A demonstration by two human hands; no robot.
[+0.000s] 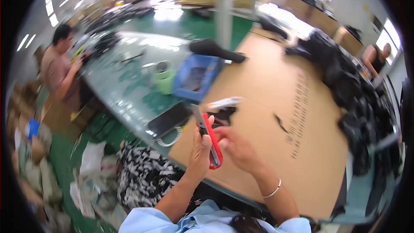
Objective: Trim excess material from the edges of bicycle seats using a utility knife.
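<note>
My left hand (199, 155) is wrapped round a red utility knife (214, 146), its metal blade extended and pointing up and away from me. Close to the knife's right side is my right hand (241, 149), its fingers curled in; whether they pinch anything is hidden. Both hands are above the near left part of a large brown cardboard sheet (267, 168). Just beyond them lie a white tube-like object (224, 102) and a dark piece (227, 114). A thin black strip (281, 123) rests on the cardboard to the right.
Left of the hands are a black phone (169, 119) and a white coiled cord (171, 139). Farther away stand a blue bin (211, 67) and a green container (164, 83). Black bundled pieces (340, 77) line the right side. A person (60, 67) works at the left edge.
</note>
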